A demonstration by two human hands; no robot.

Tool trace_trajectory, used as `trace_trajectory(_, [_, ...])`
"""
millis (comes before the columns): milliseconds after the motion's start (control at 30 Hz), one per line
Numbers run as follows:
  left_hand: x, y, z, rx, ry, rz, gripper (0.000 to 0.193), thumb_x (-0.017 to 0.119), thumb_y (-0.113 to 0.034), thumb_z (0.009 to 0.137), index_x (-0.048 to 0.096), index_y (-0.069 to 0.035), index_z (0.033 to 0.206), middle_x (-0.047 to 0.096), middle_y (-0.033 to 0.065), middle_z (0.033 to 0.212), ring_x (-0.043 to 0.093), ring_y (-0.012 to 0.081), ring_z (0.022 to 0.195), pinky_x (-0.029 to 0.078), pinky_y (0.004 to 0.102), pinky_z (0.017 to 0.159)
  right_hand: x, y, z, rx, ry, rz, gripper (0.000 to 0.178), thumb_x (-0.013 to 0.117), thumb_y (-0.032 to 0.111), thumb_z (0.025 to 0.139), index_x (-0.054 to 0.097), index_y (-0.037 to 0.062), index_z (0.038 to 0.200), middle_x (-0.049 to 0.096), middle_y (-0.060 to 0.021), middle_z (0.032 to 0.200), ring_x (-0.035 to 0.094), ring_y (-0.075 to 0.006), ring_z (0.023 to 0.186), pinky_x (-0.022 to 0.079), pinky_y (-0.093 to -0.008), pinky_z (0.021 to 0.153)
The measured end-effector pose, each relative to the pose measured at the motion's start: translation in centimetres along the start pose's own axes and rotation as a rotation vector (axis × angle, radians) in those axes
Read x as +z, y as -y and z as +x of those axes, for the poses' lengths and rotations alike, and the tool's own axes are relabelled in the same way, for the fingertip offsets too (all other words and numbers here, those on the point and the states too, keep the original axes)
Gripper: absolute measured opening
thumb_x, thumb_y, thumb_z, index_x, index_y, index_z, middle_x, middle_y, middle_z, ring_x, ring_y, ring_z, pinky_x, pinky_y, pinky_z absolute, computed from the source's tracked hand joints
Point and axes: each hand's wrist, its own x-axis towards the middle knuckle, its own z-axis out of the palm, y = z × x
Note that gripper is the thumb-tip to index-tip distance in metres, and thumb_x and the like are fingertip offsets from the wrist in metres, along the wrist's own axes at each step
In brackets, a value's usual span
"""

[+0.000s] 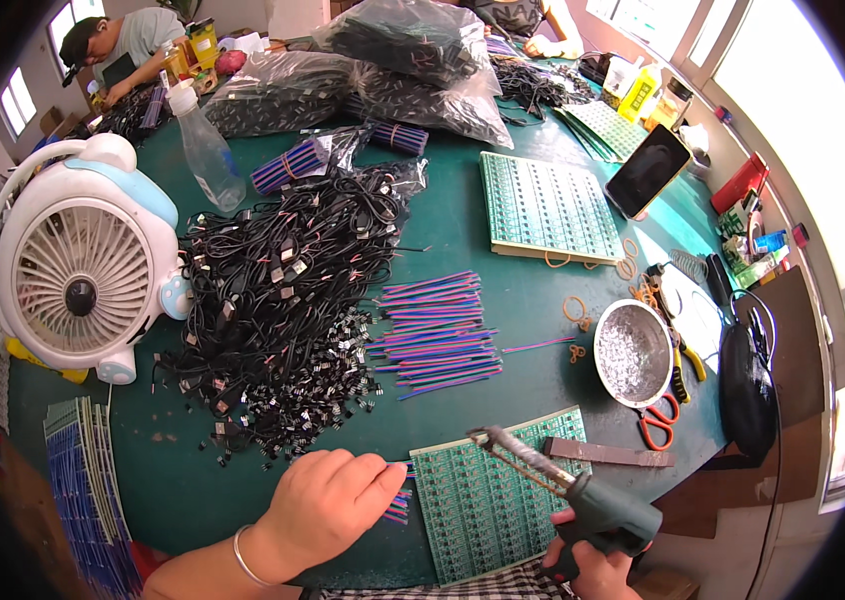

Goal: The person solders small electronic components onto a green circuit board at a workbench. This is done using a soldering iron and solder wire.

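Note:
My right hand (593,570) grips a dark green soldering gun (613,515) by its handle, and its metal tip hangs over the green circuit board panel (483,510) in front of me. Rows of small identical circuits cover that panel. At the panel's left edge my left hand (328,505) is closed in a pinch, a silver bangle on its wrist. Short coloured wires (398,508) stick out beside its fingertips, and it appears to hold some of them; the fingers hide most of this. Beyond lies a stack of blue, pink and purple wires (438,335).
Left of centre is a heap of black cables (283,270), beside a white fan (83,285). A metal bowl (633,355), red-handled scissors (658,425) and a brown bar (608,453) lie right. More panels (553,205), a phone (648,170) and filled plastic bags (363,90) stand farther back. Other people sit beyond.

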Motion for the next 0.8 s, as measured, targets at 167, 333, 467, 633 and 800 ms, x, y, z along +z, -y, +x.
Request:
trace_trajectory(167, [1.7,2.0,0.3,0.079,0.157,-0.052,0.019,0.060,-0.011,0.071,0.064,-0.010,0.090,0.056,-0.0012,0.078,0.053,0.0147,0.062,0.043,0.0276,0.052,0.3,-1.1,-0.1,0.009,0.103,-0.161,0.030,0.058,0.014,0.084,0.056,-0.0012,0.109,0.060,-0.0070,0.075,0.055,-0.0165,0.062,0.046,-0.0317,0.059])
trace_trajectory(333, [1.5,2.2,0.7,0.107,0.210,-0.078,0.018,0.061,-0.011,0.071,0.064,-0.011,0.088,0.054,-0.0015,0.075,0.053,0.0134,0.060,0.044,0.0270,0.051,0.9,-0.1,-0.6,0.154,0.103,-0.221,0.024,0.059,0.011,0.082,0.058,0.0002,0.103,0.060,-0.0071,0.077,0.058,-0.0164,0.066,0.047,-0.0321,0.060])
trace_trajectory(467, [1.6,2.1,0.8,0.149,0.196,-0.032,0.017,0.063,-0.012,0.070,0.064,-0.011,0.087,0.054,-0.0019,0.074,0.053,0.0123,0.058,0.044,0.0260,0.048,1.0,0.0,-0.5,0.118,0.112,-0.329,0.017,0.061,0.006,0.080,0.060,0.0010,0.096,0.060,-0.0067,0.077,0.057,-0.0170,0.066,0.047,-0.0319,0.060])
trace_trajectory(633, [1.8,2.0,0.7,0.156,0.168,-0.012,0.016,0.064,-0.013,0.070,0.064,-0.011,0.085,0.053,-0.0020,0.073,0.053,0.0119,0.057,0.043,0.0257,0.048,1.5,0.5,-0.1,-0.053,0.086,-0.480,0.016,0.062,0.005,0.077,0.061,0.0010,0.093,0.060,-0.0072,0.077,0.057,-0.0190,0.068,0.046,-0.0325,0.062])
trace_trajectory(800, [2.1,2.1,0.9,0.196,0.081,-0.003,0.007,0.063,-0.012,0.072,0.061,-0.009,0.079,0.041,-0.0022,0.062,0.048,0.0103,0.054,0.040,0.0232,0.045,1.8,0.6,0.4,-0.130,0.076,-0.509,0.017,0.064,0.005,0.076,0.061,0.0010,0.092,0.060,-0.0082,0.079,0.057,-0.0200,0.070,0.046,-0.0331,0.062])
